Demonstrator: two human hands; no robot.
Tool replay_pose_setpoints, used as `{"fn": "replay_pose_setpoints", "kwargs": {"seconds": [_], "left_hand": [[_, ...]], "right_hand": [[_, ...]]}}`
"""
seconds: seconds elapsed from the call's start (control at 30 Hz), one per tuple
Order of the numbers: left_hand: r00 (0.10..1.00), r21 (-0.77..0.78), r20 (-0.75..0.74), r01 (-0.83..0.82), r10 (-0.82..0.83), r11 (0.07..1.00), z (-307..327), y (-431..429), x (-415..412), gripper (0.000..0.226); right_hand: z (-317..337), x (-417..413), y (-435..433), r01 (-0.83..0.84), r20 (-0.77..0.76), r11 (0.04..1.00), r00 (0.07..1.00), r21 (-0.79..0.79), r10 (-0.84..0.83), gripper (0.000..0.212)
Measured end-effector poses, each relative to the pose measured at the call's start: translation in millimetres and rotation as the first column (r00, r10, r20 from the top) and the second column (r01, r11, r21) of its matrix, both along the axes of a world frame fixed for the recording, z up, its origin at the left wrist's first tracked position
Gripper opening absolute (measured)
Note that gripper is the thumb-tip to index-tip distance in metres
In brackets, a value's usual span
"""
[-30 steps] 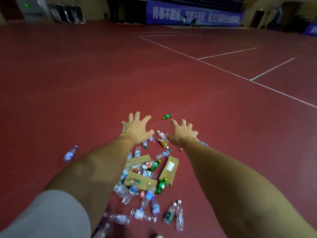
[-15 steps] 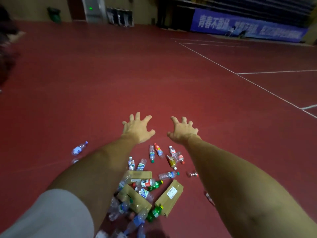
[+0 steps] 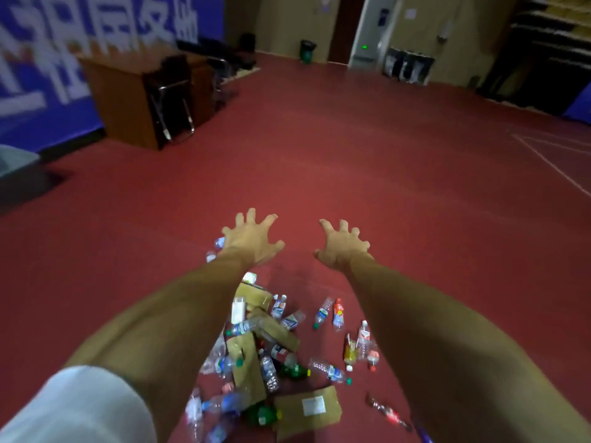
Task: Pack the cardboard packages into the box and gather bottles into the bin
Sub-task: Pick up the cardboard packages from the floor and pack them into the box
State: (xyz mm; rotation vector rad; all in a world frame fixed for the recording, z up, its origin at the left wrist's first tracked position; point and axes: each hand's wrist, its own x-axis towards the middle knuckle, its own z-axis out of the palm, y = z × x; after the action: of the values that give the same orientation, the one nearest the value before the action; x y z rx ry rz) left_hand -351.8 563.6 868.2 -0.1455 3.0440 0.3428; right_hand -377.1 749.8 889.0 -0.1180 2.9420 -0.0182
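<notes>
On floor [image 3: 319,161], labelled package [image 3: 297,417] lies flat, long axis left-right.

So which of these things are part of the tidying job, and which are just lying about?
Job: cardboard packages, plastic bottles, all scattered on the red floor.
Just about: wooden desk, chair, blue banner on the wall.

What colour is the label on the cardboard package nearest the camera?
White label, on the brown cardboard package; clearest in head view.
</notes>
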Motion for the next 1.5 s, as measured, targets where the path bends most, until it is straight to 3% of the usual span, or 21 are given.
{"fn": "replay_pose_setpoints", "kwargs": {"seconds": [0.23,0.6,0.97,1.2,1.5], "left_hand": [[0.973,0.039,0.023,-0.229,0.228,0.973,-1.7,-30.3,31.5,0.071],[0.958,0.028,0.054,-0.284,0.282,0.958,-23.3,-53.1,7.1,0.071],[0.901,-0.054,0.125,-0.411,0.415,0.910,-87.8,-20.0,-76.4,0.071],[0.877,-0.048,0.141,-0.457,0.459,0.888,-228.4,-0.6,-119.6,0.072],[0.901,-0.026,0.200,-0.389,0.386,0.921,-502.9,19.4,-119.2,0.072]], "right_hand": [[-2.1,-5.9,-46.1,-0.226,0.005,0.973,0.974,-0.050,0.227,0.079],[-34.1,-34.7,-68.7,-0.299,0.079,0.952,0.950,-0.064,0.304,0.077],[-90.0,-155.8,-60.1,-0.437,0.054,0.895,0.895,-0.096,0.443,0.075],[-217.5,-215.9,-47.3,-0.458,0.050,0.882,0.884,-0.108,0.465,0.076],[-493.7,-217.9,-26.5,-0.443,0.122,0.887,0.881,-0.128,0.457,0.081]]}}
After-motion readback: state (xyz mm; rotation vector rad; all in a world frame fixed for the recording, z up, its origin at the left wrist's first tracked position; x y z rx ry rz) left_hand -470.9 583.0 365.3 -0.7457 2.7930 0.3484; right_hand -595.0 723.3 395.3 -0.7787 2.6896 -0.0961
